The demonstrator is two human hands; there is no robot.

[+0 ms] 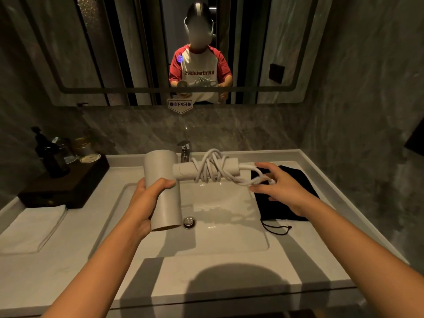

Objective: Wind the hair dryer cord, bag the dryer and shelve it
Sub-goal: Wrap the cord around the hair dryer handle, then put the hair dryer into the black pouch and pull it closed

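Note:
A white hair dryer (161, 177) is held over the sink, its barrel upright and its handle pointing right. My left hand (146, 200) grips the barrel. The white cord (212, 167) is wrapped in several loops around the handle. My right hand (278, 185) holds the loose end of the cord (250, 179) just past the handle's tip, fingers partly spread. A black drawstring bag (293, 210) lies flat on the counter right of the basin, partly under my right hand.
White basin (220, 235) with drain (189, 222) and chrome faucet (184, 150) behind the dryer. Folded white towel (34, 228) at left. Dark tray (66, 182) with bottles and jars at back left. Mirror above shows a person.

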